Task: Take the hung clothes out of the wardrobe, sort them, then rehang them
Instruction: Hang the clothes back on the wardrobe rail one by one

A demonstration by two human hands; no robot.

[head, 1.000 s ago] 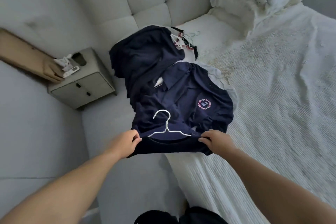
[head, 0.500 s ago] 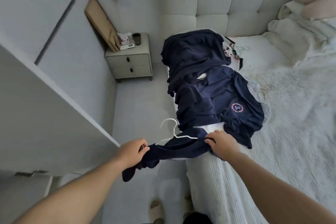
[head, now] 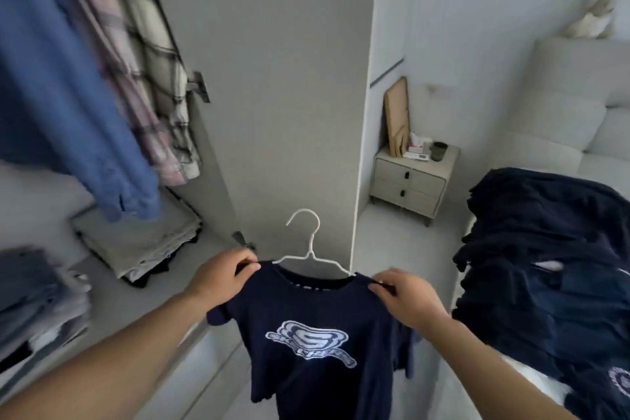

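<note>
A navy T-shirt (head: pixel 317 344) with a pale printed logo hangs on a white wire hanger (head: pixel 308 245) in front of me. My left hand (head: pixel 221 274) pinches its left shoulder and my right hand (head: pixel 402 297) pinches its right shoulder. The hanger's hook points up, free of any rail. In the open wardrobe at the left hang a blue shirt (head: pixel 61 85) and two plaid shirts (head: pixel 143 65). A heap of navy clothes (head: pixel 545 266) lies on the bed at the right.
The open wardrobe door (head: pixel 279 78) stands straight ahead. Folded clothes (head: pixel 136 242) lie on the wardrobe shelf, with another stack (head: pixel 37 300) at the far left. A bedside cabinet (head: pixel 409 181) with a mug and small items stands beyond the door, beside the padded headboard (head: pixel 572 106).
I have lifted the navy T-shirt on its hanger off the bed pile and turned left from the bed to face the open wardrobe. Both hands still hold its shoulders.
</note>
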